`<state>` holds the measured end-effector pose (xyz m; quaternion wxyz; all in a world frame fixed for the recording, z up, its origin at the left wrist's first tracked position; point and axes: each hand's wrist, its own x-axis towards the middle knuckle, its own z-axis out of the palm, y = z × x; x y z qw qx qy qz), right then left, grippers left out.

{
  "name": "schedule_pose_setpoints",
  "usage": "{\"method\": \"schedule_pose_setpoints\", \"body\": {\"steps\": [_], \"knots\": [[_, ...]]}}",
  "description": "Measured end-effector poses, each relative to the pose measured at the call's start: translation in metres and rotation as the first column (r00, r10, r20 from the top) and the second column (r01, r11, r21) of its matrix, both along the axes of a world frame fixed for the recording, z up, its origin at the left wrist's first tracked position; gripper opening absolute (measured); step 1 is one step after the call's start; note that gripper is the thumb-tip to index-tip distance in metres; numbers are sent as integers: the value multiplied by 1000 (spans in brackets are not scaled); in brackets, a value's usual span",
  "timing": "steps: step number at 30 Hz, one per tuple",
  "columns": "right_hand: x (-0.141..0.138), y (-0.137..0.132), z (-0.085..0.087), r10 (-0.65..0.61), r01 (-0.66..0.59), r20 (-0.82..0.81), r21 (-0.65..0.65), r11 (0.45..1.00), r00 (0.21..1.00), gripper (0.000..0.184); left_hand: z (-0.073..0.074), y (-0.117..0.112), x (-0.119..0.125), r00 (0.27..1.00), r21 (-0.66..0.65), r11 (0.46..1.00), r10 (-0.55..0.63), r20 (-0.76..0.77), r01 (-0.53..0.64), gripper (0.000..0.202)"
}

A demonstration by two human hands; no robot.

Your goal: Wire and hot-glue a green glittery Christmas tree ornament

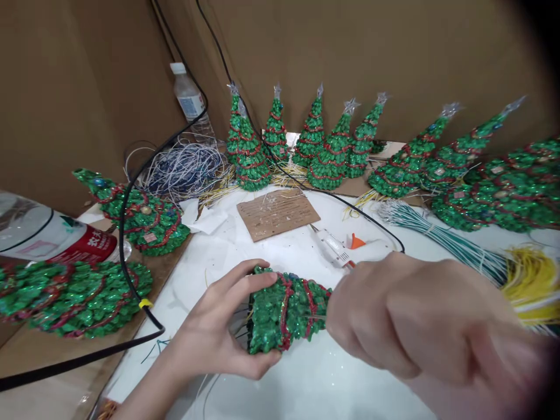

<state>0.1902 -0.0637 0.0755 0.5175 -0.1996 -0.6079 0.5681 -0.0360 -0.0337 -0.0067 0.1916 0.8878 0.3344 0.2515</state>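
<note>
My left hand (pixel 221 326) grips a small green Christmas tree (pixel 266 312) near its wide base, thumb below and fingers above. The tree lies on its side with its narrow end to the right, and red garlands wind around it. Thin wires show at its base. My right hand (pixel 385 318) is a closed fist by the narrow end, covering the tip. A thin shaft (pixel 318 317) runs from the fist onto the tree's side; the handle is hidden in the fingers. Beyond the fist lies a white hot glue gun (pixel 335 248) with an orange part.
Several finished-looking trees with clear stars, such as one tree (pixel 249 154), line the back. Bundles of green-white wires (pixel 450 236) and yellow wires (pixel 531 286) lie right. A black cable (pixel 125 221) crosses the left side. A cardboard piece (pixel 280 213), water bottle (pixel 190 99) and large bottle (pixel 48 227) stand or lie around.
</note>
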Motion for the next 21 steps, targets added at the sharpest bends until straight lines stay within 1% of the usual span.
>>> {"method": "schedule_pose_setpoints", "body": {"steps": [2,3,4,6,8,10,13,15,18,21], "knots": [[8,-4,-10,-13,9,-53,-65,998,999,55,0,2,0,1000,10,1000,-17,10,17,85],[10,-7,-14,-46,38,-87,-101,994,995,53,0,3,1,1000,15,1000,-26,18,25,85],[11,-8,-17,-107,91,-116,-135,987,987,52,0,4,1,999,19,999,-33,28,32,85],[10,-11,-19,-178,153,-183,-142,978,967,50,0,5,2,998,22,999,-43,43,42,85],[6,-11,-17,-165,148,-238,-88,985,957,51,0,5,3,998,20,999,-42,51,41,85],[1,-10,-11,-136,130,-260,-41,991,956,51,0,5,3,998,16,999,-36,53,35,85],[-8,-8,-3,-159,153,-227,-43,987,961,49,1,4,3,999,7,1000,-17,48,17,86],[-12,-6,-1,-160,154,-183,-45,987,970,48,2,4,2,999,-10,1000,-12,45,13,86],[-16,-4,-2,-116,115,-154,-17,993,981,48,2,5,1,998,-35,999,-12,54,14,85],[-17,-3,-4,-80,78,-136,-16,997,987,49,0,5,1,998,-29,1000,-3,61,5,85]]}}
